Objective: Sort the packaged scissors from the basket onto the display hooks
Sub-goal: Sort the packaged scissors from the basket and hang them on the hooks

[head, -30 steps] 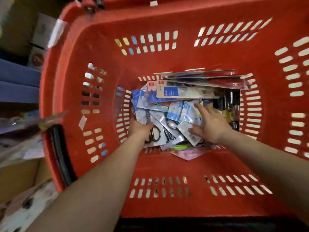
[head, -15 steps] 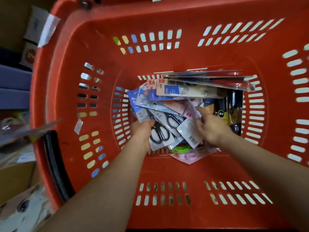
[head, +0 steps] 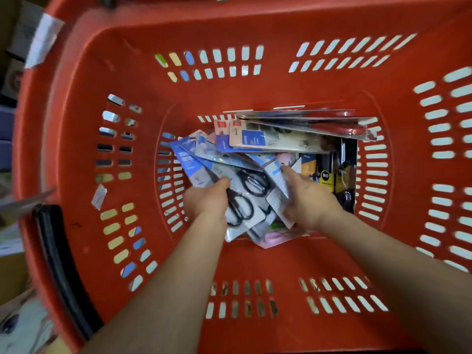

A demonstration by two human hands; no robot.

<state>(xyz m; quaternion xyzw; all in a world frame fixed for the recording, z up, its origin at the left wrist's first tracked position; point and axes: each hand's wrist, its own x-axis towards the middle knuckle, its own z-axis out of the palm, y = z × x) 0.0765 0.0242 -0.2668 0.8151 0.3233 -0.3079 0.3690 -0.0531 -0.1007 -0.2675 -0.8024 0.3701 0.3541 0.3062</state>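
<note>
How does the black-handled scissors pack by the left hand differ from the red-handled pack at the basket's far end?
The black-handled pack has black loops; the red-handled pack, red ones. The black-handled pack lies slantwise, gripped by the left hand; the red-handled pack lies crosswise by the far wall, untouched. Both are flat packs in the red basket.

L hand fingertips hidden under scissor packs; pack print blurred; basket cut off at edges
</note>
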